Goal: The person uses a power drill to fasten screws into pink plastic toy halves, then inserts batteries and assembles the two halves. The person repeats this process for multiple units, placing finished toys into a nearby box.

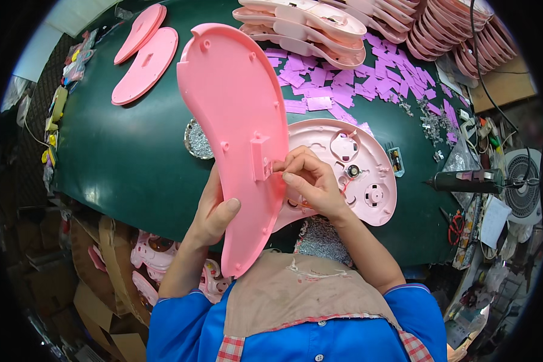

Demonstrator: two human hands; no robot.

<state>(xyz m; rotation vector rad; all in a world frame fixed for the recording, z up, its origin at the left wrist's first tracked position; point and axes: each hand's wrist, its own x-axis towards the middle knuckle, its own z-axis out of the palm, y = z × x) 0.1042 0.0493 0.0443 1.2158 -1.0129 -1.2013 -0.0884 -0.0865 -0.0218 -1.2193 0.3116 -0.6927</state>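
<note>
My left hand holds a large pink plastic shell upright above the green table, gripping its lower left edge with the thumb on the front. My right hand pinches at the small rectangular box moulded on the shell's right side; something small may be between the fingertips, I cannot tell. Behind the shell lies the matching pink base half with round bosses, a small speaker part and red wires.
Stacks of pink shells stand at the far edge, two flat pink covers at the far left. Purple paper slips are scattered. A dish of screws, an electric screwdriver and a fan lie nearby.
</note>
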